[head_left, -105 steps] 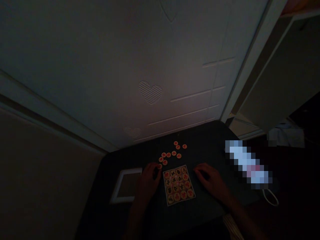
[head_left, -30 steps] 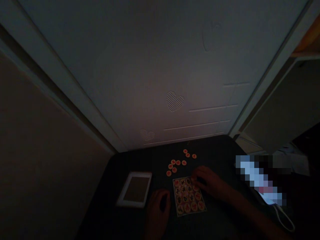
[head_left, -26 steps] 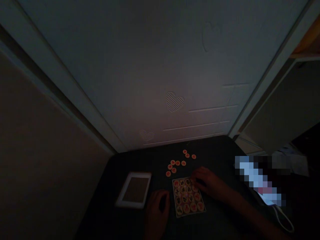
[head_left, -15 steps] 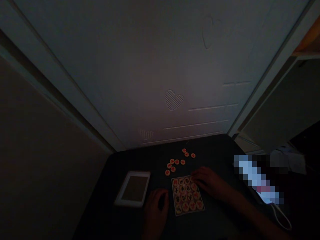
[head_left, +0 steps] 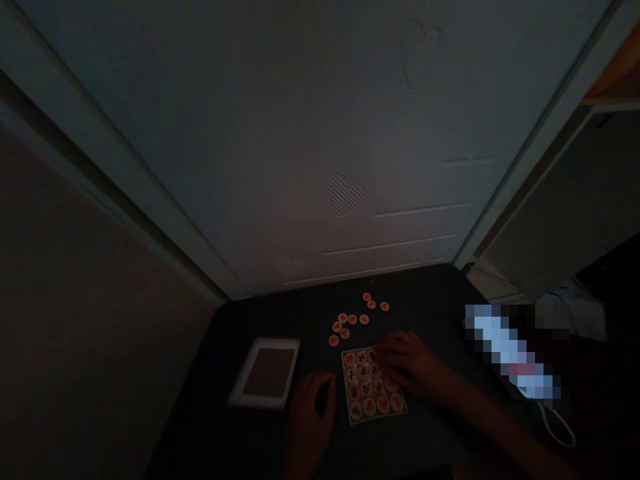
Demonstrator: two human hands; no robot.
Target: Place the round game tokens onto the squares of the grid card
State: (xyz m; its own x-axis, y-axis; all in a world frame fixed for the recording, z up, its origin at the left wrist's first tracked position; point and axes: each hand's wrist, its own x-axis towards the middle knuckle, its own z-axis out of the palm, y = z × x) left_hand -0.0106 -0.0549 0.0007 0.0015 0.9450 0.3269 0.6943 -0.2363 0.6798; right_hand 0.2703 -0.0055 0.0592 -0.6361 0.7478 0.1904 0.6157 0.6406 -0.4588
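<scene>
A small square game board [head_left: 372,387] lies on a dark table [head_left: 230,427], covered with round pieces marked in red and black. My right hand [head_left: 407,363] rests over the board's upper right corner, fingers curled down onto the pieces there; what they pinch is hidden in the dim light. My left hand [head_left: 311,417] sits loosely curled on the table just left of the board, holding nothing that I can see. Several loose red-marked pieces [head_left: 350,320] lie scattered beyond the board.
A white-framed tablet [head_left: 266,371] lies left of my left hand. A blurred-out bright object [head_left: 510,350] and a white cable loop [head_left: 557,427] lie at the table's right. A pale door with heart shapes [head_left: 345,193] stands behind the table.
My right hand has slid left and down over the board's top right pieces. The left hand pulled back from the loose pieces to the table beside the board. The view shifted slightly.
</scene>
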